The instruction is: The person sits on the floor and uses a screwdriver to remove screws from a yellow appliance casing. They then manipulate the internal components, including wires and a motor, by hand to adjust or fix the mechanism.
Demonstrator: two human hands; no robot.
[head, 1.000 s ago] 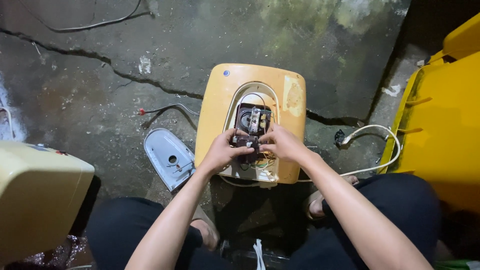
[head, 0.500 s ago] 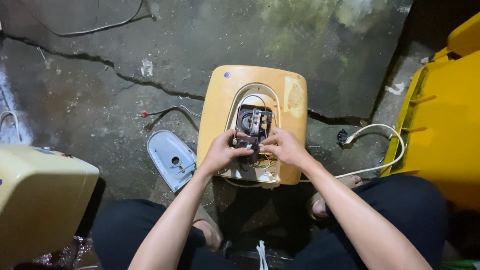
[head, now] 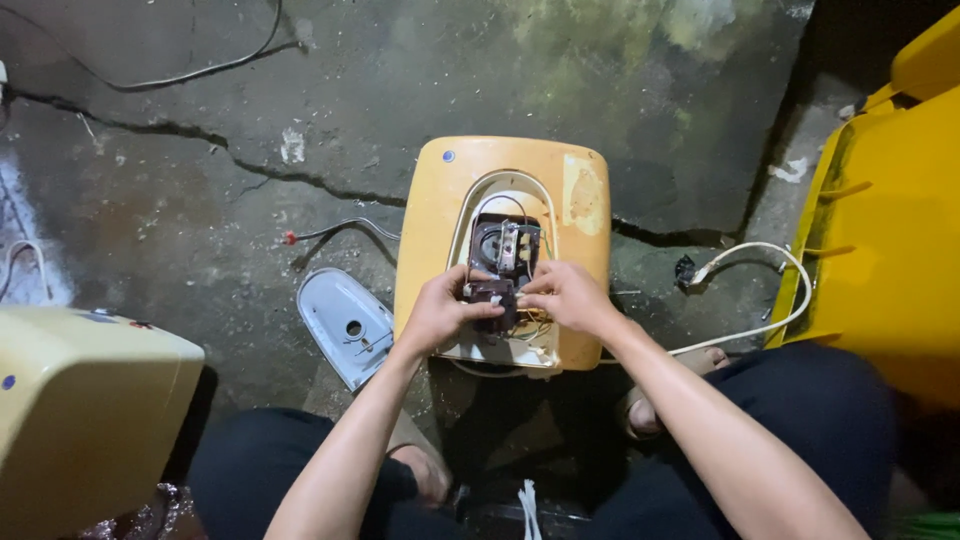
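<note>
Gripping dark electrical component [head: 492, 293] inside open yellow water heater [head: 440, 215]: left hand [head: 438, 315] pinching it, right hand [head: 567, 296] fingers closed on wiring alongside. Grey cover [head: 345, 325] lying on floor [head: 180, 190].

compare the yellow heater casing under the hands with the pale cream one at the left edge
The yellow rounded plastic casing lies open, its dark wired parts exposed; the pale cream casing shows none. The yellow one is handled by both hands; the cream one sits untouched. Both are rounded boxes on cracked concrete.
</note>
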